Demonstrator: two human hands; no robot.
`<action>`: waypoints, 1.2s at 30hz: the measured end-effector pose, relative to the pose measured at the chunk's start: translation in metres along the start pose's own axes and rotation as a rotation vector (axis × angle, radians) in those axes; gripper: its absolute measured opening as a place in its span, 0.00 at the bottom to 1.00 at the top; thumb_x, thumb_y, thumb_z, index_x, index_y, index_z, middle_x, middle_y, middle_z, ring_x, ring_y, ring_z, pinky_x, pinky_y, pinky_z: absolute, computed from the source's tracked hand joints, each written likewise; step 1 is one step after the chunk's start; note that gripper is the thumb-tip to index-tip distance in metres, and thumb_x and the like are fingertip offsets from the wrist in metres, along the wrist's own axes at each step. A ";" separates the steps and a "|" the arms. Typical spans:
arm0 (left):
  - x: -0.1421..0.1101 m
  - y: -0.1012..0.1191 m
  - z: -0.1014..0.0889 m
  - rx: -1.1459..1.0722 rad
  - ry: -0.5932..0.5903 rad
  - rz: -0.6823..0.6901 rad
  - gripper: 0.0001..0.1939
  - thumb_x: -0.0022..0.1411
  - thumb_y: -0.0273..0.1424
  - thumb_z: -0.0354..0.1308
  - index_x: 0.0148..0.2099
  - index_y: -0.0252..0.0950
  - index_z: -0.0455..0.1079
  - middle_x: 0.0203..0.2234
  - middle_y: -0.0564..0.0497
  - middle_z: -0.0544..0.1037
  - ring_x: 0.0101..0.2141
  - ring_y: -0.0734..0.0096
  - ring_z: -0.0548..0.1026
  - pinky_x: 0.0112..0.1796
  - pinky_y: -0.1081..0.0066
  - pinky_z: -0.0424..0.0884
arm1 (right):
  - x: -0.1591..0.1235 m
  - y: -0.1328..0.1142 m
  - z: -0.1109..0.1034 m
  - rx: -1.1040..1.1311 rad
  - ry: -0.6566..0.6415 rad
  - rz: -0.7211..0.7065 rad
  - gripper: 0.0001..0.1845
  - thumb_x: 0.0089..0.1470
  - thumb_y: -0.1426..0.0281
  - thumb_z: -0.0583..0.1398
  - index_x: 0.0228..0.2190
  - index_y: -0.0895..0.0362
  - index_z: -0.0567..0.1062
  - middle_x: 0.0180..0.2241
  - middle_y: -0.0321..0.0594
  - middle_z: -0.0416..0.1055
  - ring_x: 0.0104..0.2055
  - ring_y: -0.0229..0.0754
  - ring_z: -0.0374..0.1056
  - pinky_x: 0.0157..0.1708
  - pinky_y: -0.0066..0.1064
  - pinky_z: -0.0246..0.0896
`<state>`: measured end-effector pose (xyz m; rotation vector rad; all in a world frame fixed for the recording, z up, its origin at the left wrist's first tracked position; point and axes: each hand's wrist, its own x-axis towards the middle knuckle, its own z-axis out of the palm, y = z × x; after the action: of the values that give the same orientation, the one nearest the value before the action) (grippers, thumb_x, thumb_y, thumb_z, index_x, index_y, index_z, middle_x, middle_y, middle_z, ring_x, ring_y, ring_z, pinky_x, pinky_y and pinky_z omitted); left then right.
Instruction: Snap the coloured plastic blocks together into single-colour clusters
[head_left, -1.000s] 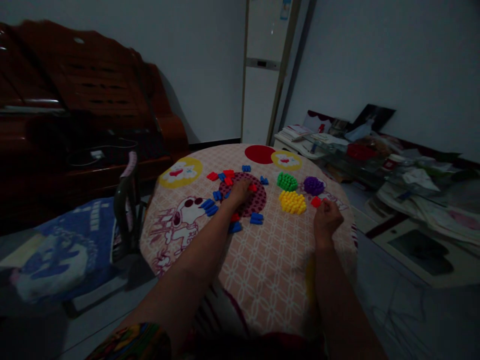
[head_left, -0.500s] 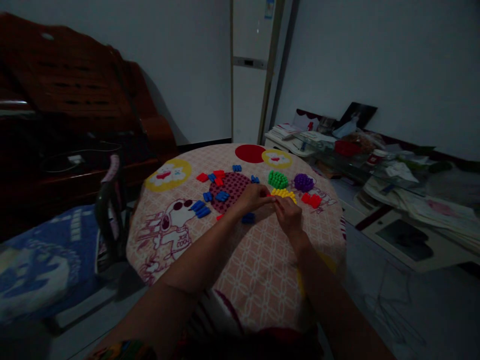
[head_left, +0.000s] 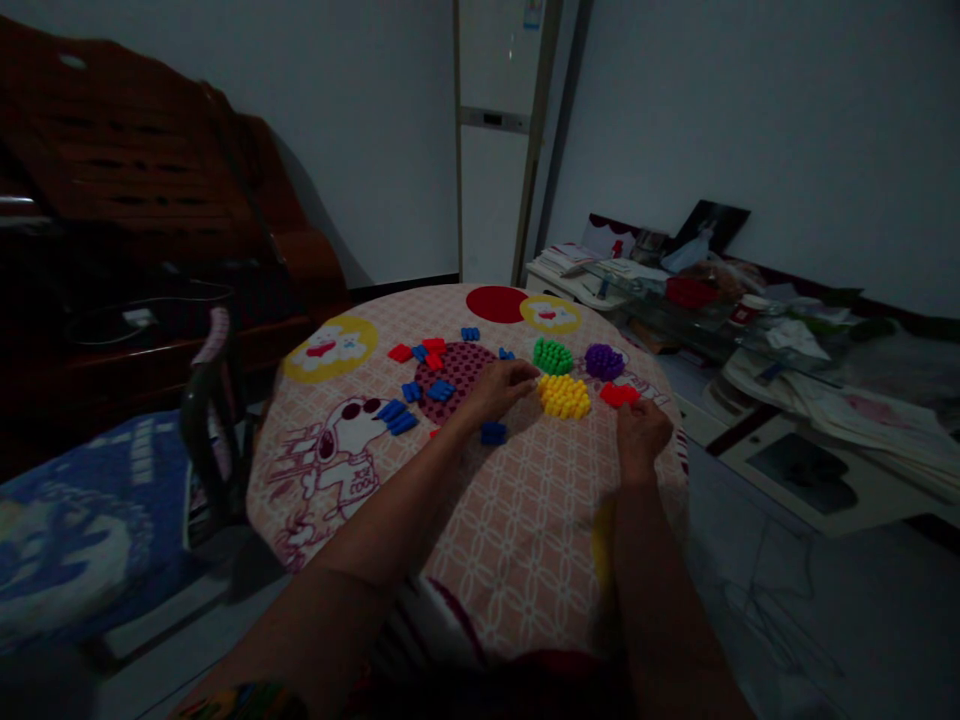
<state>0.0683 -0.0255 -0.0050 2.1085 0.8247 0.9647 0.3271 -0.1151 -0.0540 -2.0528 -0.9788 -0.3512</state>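
My right hand point(head_left: 645, 430) is closed at the near right edge of a cluster of red plastic pieces point(head_left: 619, 395), its fingertips pinching a red piece there. Left of it lies a cluster of yellow knobbly plastic pieces point(head_left: 564, 396). My left hand point(head_left: 504, 388) hovers by the yellow cluster's left side, fingers stretched out and a little apart, with nothing visible in them. Behind the yellow pieces are a green cluster point(head_left: 553, 356) and a purple cluster point(head_left: 604, 361). Blue pieces point(head_left: 493, 433) lie just below my left wrist.
More blue pieces point(head_left: 397, 416) and red pieces point(head_left: 433, 352) are scattered over the left half of the round, cloth-covered table point(head_left: 510, 520). A chair point(head_left: 97, 510) stands at the left. A cluttered glass-topped cabinet point(head_left: 690, 315) runs along the right wall.
My right hand has left the yellow cluster and moved right to the red pieces. My left hand has drawn slightly left, its fingers parting, and the yellow cluster now shows whole.
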 end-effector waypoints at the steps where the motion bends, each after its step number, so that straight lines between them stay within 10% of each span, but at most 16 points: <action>1: 0.000 0.000 0.000 0.002 -0.004 -0.001 0.12 0.61 0.30 0.58 0.45 0.33 0.77 0.34 0.49 0.82 0.35 0.69 0.80 0.39 0.71 0.75 | 0.000 0.001 0.000 -0.030 -0.023 -0.008 0.10 0.52 0.68 0.59 0.29 0.60 0.80 0.30 0.51 0.79 0.31 0.46 0.71 0.33 0.33 0.57; 17: 0.013 0.009 0.008 0.157 -0.051 0.012 0.13 0.60 0.27 0.58 0.46 0.33 0.77 0.39 0.48 0.84 0.38 0.67 0.80 0.42 0.69 0.75 | -0.003 0.002 0.000 -0.227 -0.158 0.004 0.14 0.55 0.74 0.57 0.37 0.65 0.82 0.34 0.57 0.79 0.33 0.49 0.72 0.34 0.34 0.55; 29: 0.105 0.060 0.110 0.592 -0.253 0.040 0.13 0.65 0.25 0.55 0.47 0.31 0.78 0.45 0.38 0.82 0.49 0.59 0.79 0.50 0.66 0.72 | -0.006 0.003 0.002 -0.165 -0.096 -0.003 0.13 0.55 0.71 0.58 0.37 0.64 0.80 0.34 0.54 0.78 0.34 0.48 0.71 0.35 0.34 0.56; 36: 0.118 0.063 0.133 0.663 -0.341 -0.048 0.16 0.65 0.26 0.56 0.51 0.25 0.76 0.47 0.30 0.79 0.52 0.52 0.78 0.50 0.62 0.73 | -0.010 0.003 0.000 -0.158 -0.117 0.017 0.13 0.57 0.70 0.58 0.40 0.65 0.78 0.36 0.56 0.78 0.37 0.50 0.72 0.37 0.35 0.58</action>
<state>0.2545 -0.0133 0.0226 2.6857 1.1082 0.2918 0.3231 -0.1214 -0.0611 -2.2444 -1.0313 -0.3104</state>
